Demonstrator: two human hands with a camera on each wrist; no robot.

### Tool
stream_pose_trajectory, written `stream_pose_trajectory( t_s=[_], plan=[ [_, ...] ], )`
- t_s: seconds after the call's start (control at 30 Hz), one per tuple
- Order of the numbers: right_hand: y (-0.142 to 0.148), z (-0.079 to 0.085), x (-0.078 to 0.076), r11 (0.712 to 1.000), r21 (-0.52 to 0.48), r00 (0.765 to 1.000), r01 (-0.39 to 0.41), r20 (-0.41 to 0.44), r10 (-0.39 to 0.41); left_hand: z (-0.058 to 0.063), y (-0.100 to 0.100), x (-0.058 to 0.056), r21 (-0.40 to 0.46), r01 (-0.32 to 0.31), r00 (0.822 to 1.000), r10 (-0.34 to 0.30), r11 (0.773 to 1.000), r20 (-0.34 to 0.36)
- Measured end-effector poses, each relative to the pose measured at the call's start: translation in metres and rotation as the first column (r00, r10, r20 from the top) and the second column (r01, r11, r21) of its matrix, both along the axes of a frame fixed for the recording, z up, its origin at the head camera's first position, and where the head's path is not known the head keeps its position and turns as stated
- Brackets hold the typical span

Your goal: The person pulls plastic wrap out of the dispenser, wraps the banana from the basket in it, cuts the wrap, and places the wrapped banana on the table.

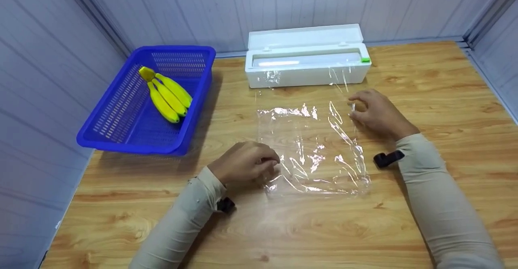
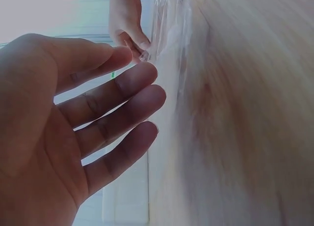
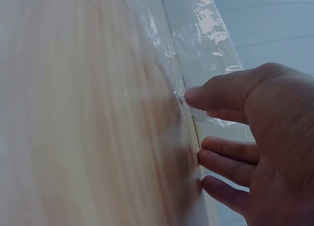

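Observation:
A sheet of clear cling film (image 1: 311,155) stretches from a long white dispenser box (image 1: 307,75) towards me, wrinkled and shiny along its edges. My right hand (image 1: 378,113) pinches the film's right side between thumb and forefinger; in the right wrist view the film (image 3: 169,51) reaches the thumb tip. The left hand (image 1: 247,162) hovers at the film's left edge. In the left wrist view its fingers (image 2: 122,113) are loosely bent, with nothing visible gripped between them. The box lid (image 1: 305,36) stands raised, and a film roll (image 1: 305,60) lies inside.
At the left a blue plastic basket (image 1: 188,135) holds a bunch of yellow bananas (image 1: 168,95). A small green piece (image 1: 365,60) sits at the box's right end. Pale panel walls (image 1: 226,14) border the wooden table (image 1: 307,236).

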State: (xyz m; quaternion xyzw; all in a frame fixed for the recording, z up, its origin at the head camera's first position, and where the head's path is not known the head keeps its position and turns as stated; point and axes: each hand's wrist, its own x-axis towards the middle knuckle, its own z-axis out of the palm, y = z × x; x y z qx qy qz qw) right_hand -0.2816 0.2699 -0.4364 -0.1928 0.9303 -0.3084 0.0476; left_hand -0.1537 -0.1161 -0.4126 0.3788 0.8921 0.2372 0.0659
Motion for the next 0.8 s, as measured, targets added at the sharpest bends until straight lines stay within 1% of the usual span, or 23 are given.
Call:
stream_pose_trajectory(
  t_s=[0.13, 0.23, 0.43, 0.57, 0.7, 0.8],
  plan=[
    [0.002, -0.003, 0.000, 0.999, 0.021, 1.000, -0.027, -0.014, 0.027, 0.006, -0.004, -0.001, -0.020, 0.008, 0.999, -0.009, 1.000, -0.043],
    [0.002, -0.005, 0.001, 0.999, 0.037, 0.999, -0.037, -0.008, 0.037, 0.013, -0.009, -0.003, -0.028, 0.011, 0.996, -0.013, 1.000, -0.090],
    [0.002, -0.004, 0.004, 0.998, 0.036, 0.998, -0.055, -0.014, 0.055, 0.030, -0.021, -0.005, -0.049, -0.014, 0.987, 0.007, 0.999, -0.158],
    [0.004, -0.004, 0.005, 0.998, 0.019, 0.997, -0.063, -0.035, 0.063, 0.038, -0.029, -0.008, -0.067, -0.039, 0.978, 0.024, 0.997, -0.208],
    [0.006, -0.004, 0.003, 0.998, 0.005, 0.997, -0.058, -0.050, 0.058, 0.045, -0.037, -0.011, -0.065, -0.077, 0.973, 0.061, 0.995, -0.222],
    [0.007, -0.004, 0.002, 0.998, 0.008, 0.997, -0.055, -0.054, 0.056, 0.048, -0.042, -0.012, -0.071, -0.108, 0.973, 0.091, 0.992, -0.211]
  ],
)
